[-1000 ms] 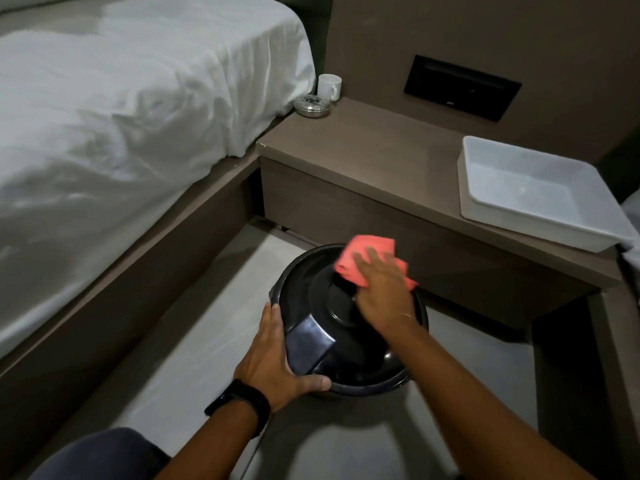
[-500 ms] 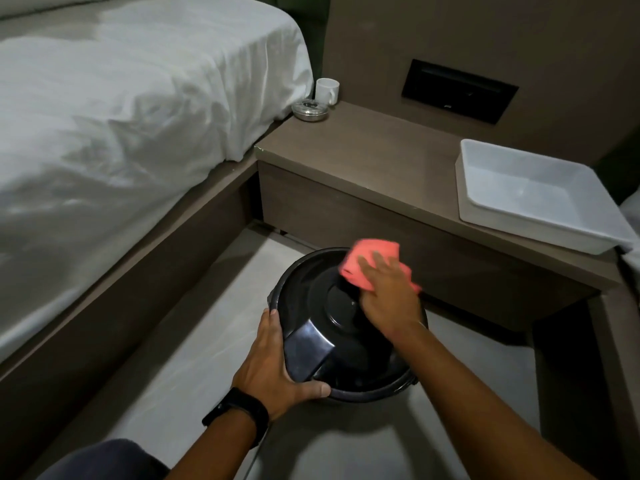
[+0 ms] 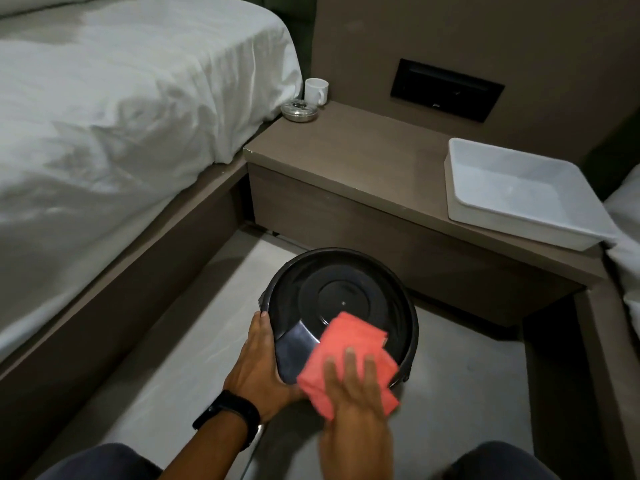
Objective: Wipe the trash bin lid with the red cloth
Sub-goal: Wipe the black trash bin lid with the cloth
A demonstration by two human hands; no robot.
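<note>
A round black trash bin lid (image 3: pixel 343 289) sits on the bin on the pale floor in front of me. The folded red cloth (image 3: pixel 349 344) lies flat on the lid's near edge, beside its flat handle tab (image 3: pixel 294 351). My right hand (image 3: pixel 349 389) presses down on the cloth's near half with fingers spread, slightly blurred. My left hand (image 3: pixel 256 368), a black watch on its wrist, grips the lid's near-left rim.
A low brown bedside unit (image 3: pixel 346 168) stands just behind the bin, with a white tray (image 3: pixel 457 202) on its right end and a white mug (image 3: pixel 315 91) and metal ashtray (image 3: pixel 298 110) at its far left. A bed with white sheets (image 3: pixel 121 116) fills the left.
My right hand has swept the red cloth from the far side of the lid to its near edge. My left hand has stayed on the rim.
</note>
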